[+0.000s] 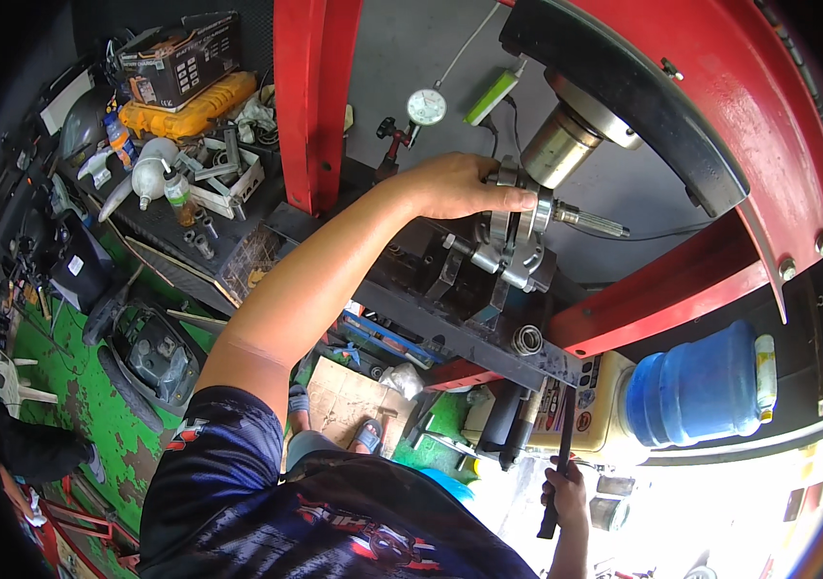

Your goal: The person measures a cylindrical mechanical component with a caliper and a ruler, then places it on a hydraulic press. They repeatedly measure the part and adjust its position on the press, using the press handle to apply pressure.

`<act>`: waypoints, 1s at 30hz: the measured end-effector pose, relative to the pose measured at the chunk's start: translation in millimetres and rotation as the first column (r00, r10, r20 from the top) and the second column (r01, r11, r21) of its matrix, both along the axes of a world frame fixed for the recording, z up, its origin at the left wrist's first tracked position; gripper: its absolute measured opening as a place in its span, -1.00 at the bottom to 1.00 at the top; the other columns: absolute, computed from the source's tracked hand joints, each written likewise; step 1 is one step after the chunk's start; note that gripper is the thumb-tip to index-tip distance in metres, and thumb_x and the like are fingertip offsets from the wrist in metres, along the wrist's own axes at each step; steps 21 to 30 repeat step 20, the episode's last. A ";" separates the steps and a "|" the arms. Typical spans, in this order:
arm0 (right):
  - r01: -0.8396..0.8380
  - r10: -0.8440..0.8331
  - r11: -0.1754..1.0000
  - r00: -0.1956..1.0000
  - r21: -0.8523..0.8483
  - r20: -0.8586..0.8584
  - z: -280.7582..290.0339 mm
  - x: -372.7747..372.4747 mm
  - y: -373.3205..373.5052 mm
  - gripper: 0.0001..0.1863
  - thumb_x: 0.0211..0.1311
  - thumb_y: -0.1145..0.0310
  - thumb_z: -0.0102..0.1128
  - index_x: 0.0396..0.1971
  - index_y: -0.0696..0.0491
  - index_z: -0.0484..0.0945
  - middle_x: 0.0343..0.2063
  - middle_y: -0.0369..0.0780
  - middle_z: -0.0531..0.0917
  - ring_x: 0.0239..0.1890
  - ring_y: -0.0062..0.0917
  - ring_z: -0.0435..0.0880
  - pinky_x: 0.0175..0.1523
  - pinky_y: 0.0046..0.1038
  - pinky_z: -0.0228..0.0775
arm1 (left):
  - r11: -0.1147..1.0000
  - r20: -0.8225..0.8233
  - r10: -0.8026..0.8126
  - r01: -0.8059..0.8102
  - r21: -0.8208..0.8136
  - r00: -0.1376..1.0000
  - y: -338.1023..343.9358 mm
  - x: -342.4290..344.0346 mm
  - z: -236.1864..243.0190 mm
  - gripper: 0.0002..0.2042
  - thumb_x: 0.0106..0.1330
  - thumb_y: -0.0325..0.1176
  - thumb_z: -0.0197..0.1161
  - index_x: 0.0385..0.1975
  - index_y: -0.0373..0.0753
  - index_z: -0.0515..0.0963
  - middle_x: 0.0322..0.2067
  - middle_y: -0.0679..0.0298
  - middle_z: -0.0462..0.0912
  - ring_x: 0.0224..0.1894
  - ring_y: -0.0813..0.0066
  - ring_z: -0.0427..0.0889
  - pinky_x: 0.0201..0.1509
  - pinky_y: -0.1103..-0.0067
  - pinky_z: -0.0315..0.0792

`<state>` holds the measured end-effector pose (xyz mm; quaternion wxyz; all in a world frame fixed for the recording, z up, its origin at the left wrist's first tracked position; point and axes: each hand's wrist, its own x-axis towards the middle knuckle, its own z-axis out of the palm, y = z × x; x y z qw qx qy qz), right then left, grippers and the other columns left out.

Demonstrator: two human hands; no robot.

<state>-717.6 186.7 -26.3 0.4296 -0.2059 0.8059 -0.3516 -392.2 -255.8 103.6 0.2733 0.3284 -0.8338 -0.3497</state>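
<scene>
1. I see a grey steel crankshaft assembly (516,232), with round webs and a splined shaft end pointing right, sitting on the dark steel bed (450,323) of a red-framed hydraulic press (313,96), directly under the silver cylindrical ram (562,145).
2. My left hand (460,186) rests on top of the crankshaft assembly, fingers curled over the upper web and gripping it; the forearm stretches up and forward from the lower left, elbow bent.
3. My right hand (566,492) hangs low near the bottom edge, fingers wrapped tight around a long black lever handle (560,463) that runs up towards the press bed.
4. A loose round steel bearing (527,340) lies on the bed just below the crankshaft.
5. A white-faced dial gauge (426,106) stands behind my left hand, and a blue plastic water jug (696,386) lies to the right, well apart.
</scene>
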 end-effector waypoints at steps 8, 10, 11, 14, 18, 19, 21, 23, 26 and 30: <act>-0.119 0.119 0.993 0.941 0.021 -0.315 -16.2 7.7 1.1 -0.68 0.16 0.55 0.13 -0.04 0.21 0.46 -0.67 -0.27 0.49 -0.75 -0.59 0.47 -0.69 -0.44 0.35 | 1.000 -0.036 -0.021 0.021 0.016 0.999 12.1 2.8 8.8 -0.13 0.20 0.48 0.24 0.15 -0.29 0.62 -0.15 0.03 0.76 -0.09 0.26 0.71 0.02 0.41 0.54; -0.099 0.089 0.995 0.948 -0.016 -0.306 -34.2 5.4 7.0 -0.69 0.14 0.55 0.11 -0.07 0.20 0.46 -0.67 -0.27 0.49 -0.76 -0.59 0.45 -0.70 -0.43 0.33 | 1.000 -0.053 -0.011 0.011 0.009 0.999 11.4 1.5 6.1 -0.13 0.19 0.48 0.24 0.14 -0.29 0.63 -0.18 0.05 0.75 -0.14 0.29 0.71 -0.03 0.42 0.54; -0.104 0.087 0.994 0.942 -0.034 -0.323 -42.5 5.0 9.1 -0.71 0.14 0.56 0.10 -0.10 0.18 0.45 -0.67 -0.27 0.49 -0.78 -0.59 0.44 -0.72 -0.43 0.32 | 1.000 -0.054 -0.011 0.012 0.005 0.998 10.8 1.4 5.9 -0.13 0.19 0.48 0.24 0.14 -0.29 0.63 -0.19 0.06 0.75 -0.14 0.29 0.71 -0.03 0.42 0.54; -0.084 0.064 0.995 0.945 -0.048 -0.321 -55.3 2.8 12.1 -0.71 0.12 0.56 0.11 -0.10 0.18 0.47 -0.67 -0.26 0.49 -0.77 -0.58 0.45 -0.72 -0.44 0.32 | 1.000 -0.062 -0.025 0.026 0.011 0.998 11.5 1.1 7.3 -0.14 0.19 0.48 0.24 0.14 -0.28 0.63 -0.18 0.06 0.76 -0.15 0.29 0.71 -0.04 0.41 0.54; -0.099 0.064 0.992 0.925 -0.077 -0.374 -77.1 -4.5 19.1 -0.68 0.10 0.57 0.15 -0.09 0.20 0.49 -0.66 -0.25 0.51 -0.76 -0.57 0.47 -0.69 -0.44 0.34 | 1.000 -0.054 -0.023 0.024 0.017 0.998 10.2 0.7 6.0 -0.15 0.20 0.47 0.25 0.15 -0.26 0.63 -0.17 0.06 0.76 -0.14 0.28 0.71 -0.02 0.42 0.54; -0.110 0.069 0.991 0.915 -0.082 -0.397 -85.0 -5.9 21.1 -0.68 0.10 0.57 0.15 -0.09 0.19 0.50 -0.66 -0.25 0.51 -0.76 -0.57 0.47 -0.69 -0.44 0.34 | 1.000 -0.037 -0.008 0.008 0.007 0.999 9.9 1.0 5.7 -0.16 0.20 0.46 0.25 0.15 -0.25 0.63 -0.16 0.06 0.76 -0.14 0.28 0.71 -0.02 0.42 0.54; -0.090 0.049 0.992 0.926 -0.092 -0.374 -93.3 -6.5 23.2 -0.66 0.10 0.57 0.15 -0.07 0.18 0.50 -0.65 -0.24 0.52 -0.75 -0.57 0.47 -0.69 -0.43 0.35 | 1.000 -0.051 -0.021 0.022 0.020 0.998 10.4 1.9 5.3 -0.18 0.23 0.44 0.25 0.17 -0.25 0.62 -0.15 0.07 0.76 -0.11 0.32 0.71 0.00 0.43 0.53; -0.090 0.049 0.992 0.926 -0.092 -0.374 -93.3 -6.5 23.2 -0.66 0.10 0.57 0.15 -0.07 0.18 0.50 -0.65 -0.24 0.52 -0.75 -0.57 0.47 -0.69 -0.43 0.35 | 1.000 -0.051 -0.021 0.022 0.020 0.998 10.4 1.9 5.3 -0.18 0.23 0.44 0.25 0.17 -0.25 0.62 -0.15 0.07 0.76 -0.11 0.32 0.71 0.00 0.43 0.53; -0.090 0.049 0.992 0.926 -0.092 -0.374 -93.3 -6.5 23.2 -0.66 0.10 0.57 0.15 -0.07 0.18 0.50 -0.65 -0.24 0.52 -0.75 -0.57 0.47 -0.69 -0.43 0.35 | 1.000 -0.051 -0.021 0.022 0.020 0.998 10.4 1.9 5.3 -0.18 0.23 0.44 0.25 0.17 -0.25 0.62 -0.15 0.07 0.76 -0.11 0.32 0.71 0.00 0.43 0.53; -0.090 0.049 0.992 0.926 -0.092 -0.374 -93.3 -6.5 23.2 -0.66 0.10 0.57 0.15 -0.07 0.18 0.50 -0.65 -0.24 0.52 -0.75 -0.57 0.47 -0.69 -0.43 0.35 | 1.000 -0.051 -0.021 0.022 0.020 0.998 10.4 1.9 5.3 -0.18 0.23 0.44 0.25 0.17 -0.25 0.62 -0.15 0.07 0.76 -0.11 0.32 0.71 0.00 0.43 0.53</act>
